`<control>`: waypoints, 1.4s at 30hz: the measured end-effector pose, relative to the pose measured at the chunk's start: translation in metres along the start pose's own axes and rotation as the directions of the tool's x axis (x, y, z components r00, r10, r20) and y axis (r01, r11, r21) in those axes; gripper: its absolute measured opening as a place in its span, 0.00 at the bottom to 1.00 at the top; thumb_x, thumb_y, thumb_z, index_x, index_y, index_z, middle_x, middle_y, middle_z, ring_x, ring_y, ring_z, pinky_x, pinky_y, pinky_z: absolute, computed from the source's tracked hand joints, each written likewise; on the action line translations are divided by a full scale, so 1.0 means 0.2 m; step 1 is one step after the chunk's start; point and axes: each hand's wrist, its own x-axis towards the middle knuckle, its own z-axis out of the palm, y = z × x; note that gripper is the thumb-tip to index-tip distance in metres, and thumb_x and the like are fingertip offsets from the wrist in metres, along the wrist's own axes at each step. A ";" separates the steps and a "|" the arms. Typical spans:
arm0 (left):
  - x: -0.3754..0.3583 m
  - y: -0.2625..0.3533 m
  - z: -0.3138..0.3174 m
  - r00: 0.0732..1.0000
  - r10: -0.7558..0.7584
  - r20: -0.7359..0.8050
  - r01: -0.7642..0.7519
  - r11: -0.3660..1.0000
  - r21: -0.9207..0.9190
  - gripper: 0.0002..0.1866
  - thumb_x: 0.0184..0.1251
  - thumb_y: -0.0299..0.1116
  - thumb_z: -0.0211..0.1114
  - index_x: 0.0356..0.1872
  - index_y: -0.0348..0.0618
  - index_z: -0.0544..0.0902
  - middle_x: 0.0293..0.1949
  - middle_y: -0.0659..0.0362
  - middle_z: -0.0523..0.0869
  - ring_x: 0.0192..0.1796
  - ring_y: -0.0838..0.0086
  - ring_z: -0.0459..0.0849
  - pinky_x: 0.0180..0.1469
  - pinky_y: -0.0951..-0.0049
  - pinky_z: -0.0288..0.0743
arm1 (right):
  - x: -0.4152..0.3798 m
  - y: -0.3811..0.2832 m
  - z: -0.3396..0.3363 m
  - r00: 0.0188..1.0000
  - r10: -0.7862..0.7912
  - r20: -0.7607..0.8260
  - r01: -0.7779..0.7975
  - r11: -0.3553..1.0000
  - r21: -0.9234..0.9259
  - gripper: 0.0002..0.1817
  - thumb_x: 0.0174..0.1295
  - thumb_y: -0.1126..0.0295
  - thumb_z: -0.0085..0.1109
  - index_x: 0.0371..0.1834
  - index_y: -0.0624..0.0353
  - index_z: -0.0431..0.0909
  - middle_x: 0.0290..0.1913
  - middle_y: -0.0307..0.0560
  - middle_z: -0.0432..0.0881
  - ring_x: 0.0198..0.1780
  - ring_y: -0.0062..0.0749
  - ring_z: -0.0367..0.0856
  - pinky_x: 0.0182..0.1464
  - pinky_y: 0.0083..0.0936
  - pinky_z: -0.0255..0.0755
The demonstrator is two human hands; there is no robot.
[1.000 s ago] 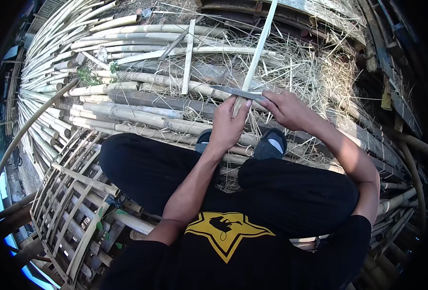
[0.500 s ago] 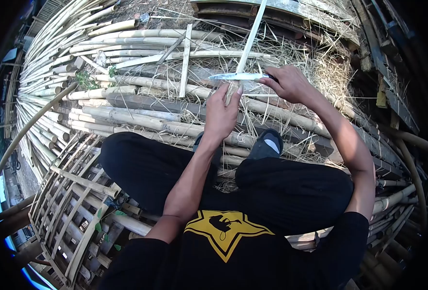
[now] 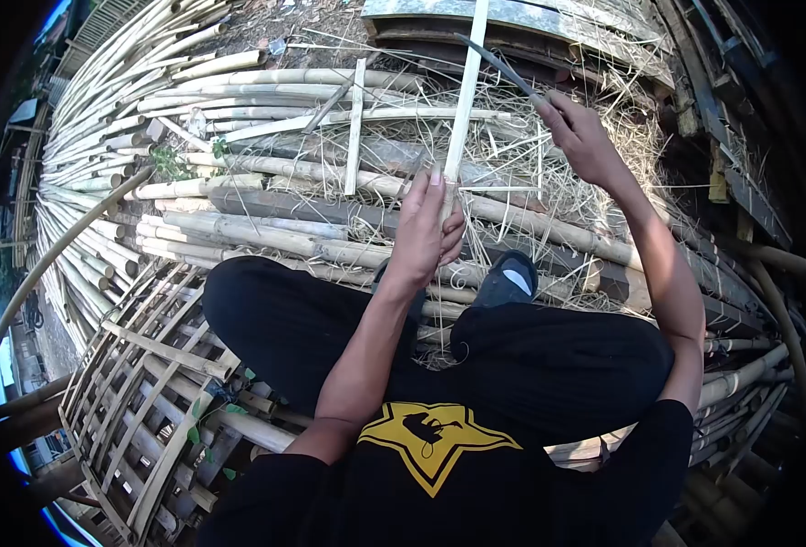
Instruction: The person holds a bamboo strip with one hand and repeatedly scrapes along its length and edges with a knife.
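Note:
My left hand (image 3: pixel 427 230) is closed round the near end of a long, pale bamboo strip (image 3: pixel 465 114), thumb on top. The strip points away from me and runs out past the top of the view. In my right hand (image 3: pixel 578 137), up and to the right, a knife (image 3: pixel 503 68) is gripped by its handle. Its dark, narrow blade slants up and left, with the tip near the strip's far part. Whether blade and strip touch I cannot tell.
Bamboo poles (image 3: pixel 302 239) lie across the ground before my feet, among shavings (image 3: pixel 594 173). A short flat strip (image 3: pixel 355 128) rests on them. To the left are a woven bamboo lattice (image 3: pixel 148 401) and a pole pile (image 3: pixel 84 173). Stacked boards (image 3: pixel 512 23) stand ahead.
The knife has swung up and away from near my left hand, and its blade now points up-left instead of straight left. My left fingers have wrapped further round the strip.

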 end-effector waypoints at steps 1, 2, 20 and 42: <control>0.00 0.01 -0.01 1.000 0.006 -0.001 -0.006 1.000 0.000 0.11 0.80 0.42 0.46 0.49 0.46 0.68 0.18 0.67 0.63 0.11 0.87 0.55 0.10 0.86 0.50 | -0.03 -0.04 0.08 0.990 -0.062 0.126 0.061 0.998 0.014 0.26 0.75 0.49 0.41 0.31 0.63 0.71 0.18 0.46 0.67 0.19 0.33 0.65 0.25 0.32 0.60; 0.01 0.01 -0.02 1.000 0.023 -0.002 -0.023 1.000 0.016 0.11 0.80 0.43 0.45 0.50 0.48 0.66 0.18 0.66 0.63 0.11 0.87 0.56 0.10 0.85 0.50 | -0.06 -0.10 0.13 0.972 -0.101 0.213 0.099 0.995 0.019 0.25 0.75 0.50 0.42 0.31 0.63 0.72 0.18 0.49 0.69 0.19 0.39 0.67 0.26 0.36 0.62; 0.04 -0.03 -0.06 0.991 0.039 -0.129 -0.024 0.993 0.113 0.10 0.80 0.44 0.45 0.46 0.52 0.67 0.15 0.69 0.61 0.11 0.88 0.54 0.11 0.85 0.46 | -0.04 -0.04 0.24 0.931 -0.065 0.360 0.124 0.982 -0.144 0.28 0.73 0.47 0.42 0.32 0.62 0.77 0.19 0.56 0.75 0.24 0.56 0.74 0.30 0.44 0.67; 0.06 -0.14 -0.10 0.969 0.104 0.224 -0.242 0.586 0.773 0.17 0.79 0.44 0.49 0.44 0.39 0.76 0.23 0.62 0.76 0.21 0.84 0.72 0.24 0.79 0.68 | -0.01 -0.01 0.06 0.904 0.411 0.116 -0.350 0.557 0.753 0.16 0.65 0.56 0.64 0.35 0.58 0.75 0.14 0.24 0.60 0.12 0.09 0.53 0.14 0.15 0.46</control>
